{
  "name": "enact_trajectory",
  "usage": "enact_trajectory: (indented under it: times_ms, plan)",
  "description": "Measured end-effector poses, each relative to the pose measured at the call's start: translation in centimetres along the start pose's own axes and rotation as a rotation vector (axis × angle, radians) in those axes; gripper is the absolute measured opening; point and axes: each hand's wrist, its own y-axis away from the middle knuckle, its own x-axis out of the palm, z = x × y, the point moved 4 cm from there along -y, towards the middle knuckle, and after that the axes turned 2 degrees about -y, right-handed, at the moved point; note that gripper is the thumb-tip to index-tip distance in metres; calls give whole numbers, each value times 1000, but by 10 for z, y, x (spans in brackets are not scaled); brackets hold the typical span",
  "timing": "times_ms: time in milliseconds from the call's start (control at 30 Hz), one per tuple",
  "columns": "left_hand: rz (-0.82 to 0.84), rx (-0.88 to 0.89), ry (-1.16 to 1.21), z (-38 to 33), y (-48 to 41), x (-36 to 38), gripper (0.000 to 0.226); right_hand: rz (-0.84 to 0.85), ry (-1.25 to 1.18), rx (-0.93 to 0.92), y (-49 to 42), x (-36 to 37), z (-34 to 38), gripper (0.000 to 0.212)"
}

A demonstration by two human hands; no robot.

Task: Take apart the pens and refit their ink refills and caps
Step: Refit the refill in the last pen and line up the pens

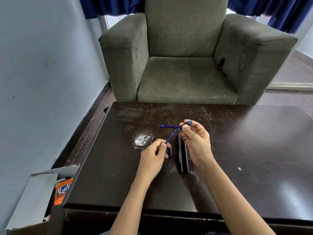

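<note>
The left hand pinches a thin blue refill at its lower end, just left of the two black pens. The right hand, fingers curled, pinches a blue barrel piece beyond the pens. The refill is probably light and bendable, so grip it near the tip.

The black pen reads "OCTANE"; the orange packet shows "Kurk", the rest hidden.

Armchair behind table, two pens side by side mid-table, loose refill (perhaps) beyond them, box at left
</note>
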Motion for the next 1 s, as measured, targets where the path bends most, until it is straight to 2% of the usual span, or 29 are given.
enact_trajectory:
  times_ms: [100, 167, 233, 300, 433, 567, 733, 833, 933, 1000]
  plan:
    - [-45, -49, 14, 0, 0, -3, 26, -126, 96, -68, -4, -10, 1, 15]
    - [-73, -85, 24, 1, 1, -5, 27, -171, 410, -61, -4, -14, 1, 15]
    - [-97, -105, 30, 1, 1, -7, 27, -136, 800, -15, -2, -12, -2, 14]
    - [-116, -112, 39, 2, 1, -8, 27, -80, 1015, 14, 1, -7, -9, 18]
    - [-130, -125, 27, 4, 2, -8, 27, -26, 1222, 9, 7, 0, -20, 28]
    - [-134, -142, 6, 5, 2, -9, 27, -7, 1374, -13, 12, 5, -24, 19]
    - [-116, -148, -1, 5, 1, -7, 26, 32, 1485, -13, 13, 9, -28, 18]
    - [-112, -144, -10, 5, 1, -7, 26, 35, 1467, -45, 12, 10, -29, 16]
    - [-111, -143, -4, 5, 2, -8, 27, -17, 1281, -84, 12, 9, -23, 11]
    - [-104, -145, 0, 3, 3, -7, 27, -32, 1080, -17, 13, 9, -21, 10]
